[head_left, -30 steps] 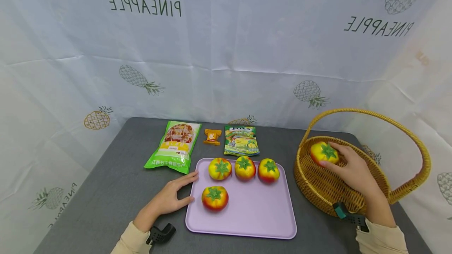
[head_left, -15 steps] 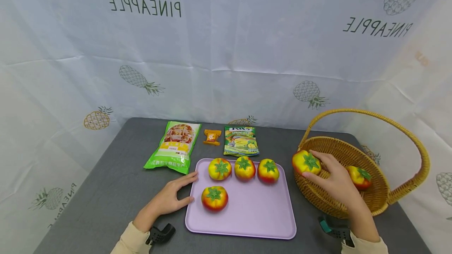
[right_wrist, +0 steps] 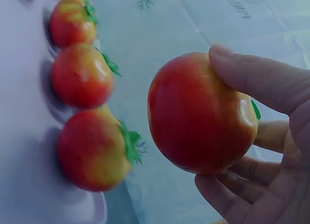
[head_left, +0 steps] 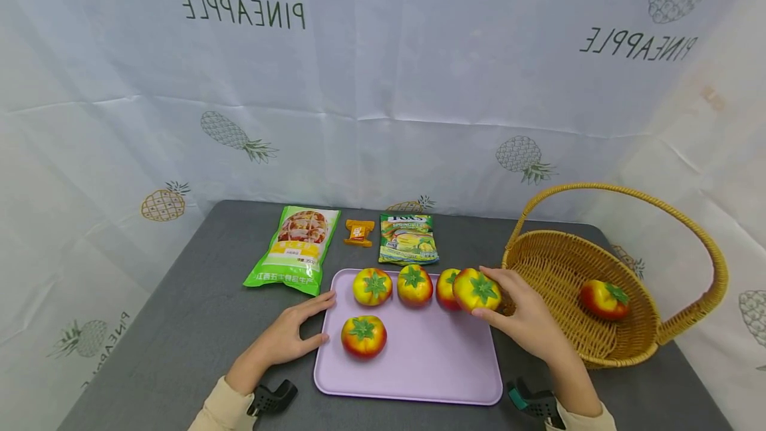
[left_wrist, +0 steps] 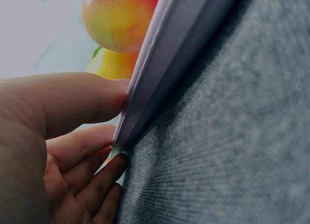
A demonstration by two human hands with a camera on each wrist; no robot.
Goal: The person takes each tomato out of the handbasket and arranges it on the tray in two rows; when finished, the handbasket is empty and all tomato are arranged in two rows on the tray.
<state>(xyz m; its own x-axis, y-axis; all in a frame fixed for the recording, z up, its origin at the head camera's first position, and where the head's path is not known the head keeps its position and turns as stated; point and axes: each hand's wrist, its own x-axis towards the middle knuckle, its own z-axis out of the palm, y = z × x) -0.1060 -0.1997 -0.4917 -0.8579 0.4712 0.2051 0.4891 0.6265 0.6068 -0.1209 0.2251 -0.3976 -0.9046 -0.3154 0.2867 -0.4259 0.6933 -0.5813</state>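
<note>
My right hand [head_left: 526, 314] holds a glossy red-and-yellow persimmon [head_left: 475, 290] with a green leafy top, above the right side of the lilac tray [head_left: 437, 368]. Thumb and fingertips grip its sides in the right wrist view. It overlaps the rightmost persimmon [head_left: 446, 288] of the tray's back row in the head view. That row also has a middle persimmon [head_left: 415, 287] and a left persimmon [head_left: 372, 287]; another persimmon [head_left: 364, 338] sits in front at the left. My left hand [head_left: 293, 332] rests at the tray's left edge, thumb and fingertips touching the rim.
To the right stands a wicker basket [head_left: 553, 271] with a tall arched handle, one persimmon [head_left: 603, 299] inside. Behind the tray lie a green-and-white food bag [head_left: 296, 248], a small orange packet [head_left: 359, 233] and a green candy bag [head_left: 409, 239]. A pineapple-print curtain [head_left: 383, 85] hangs behind the dark table.
My right hand has lifted the persimmon out of the basket and carried it left to over the tray. The persimmon remaining in the basket has come into view. My left hand has stayed put.
</note>
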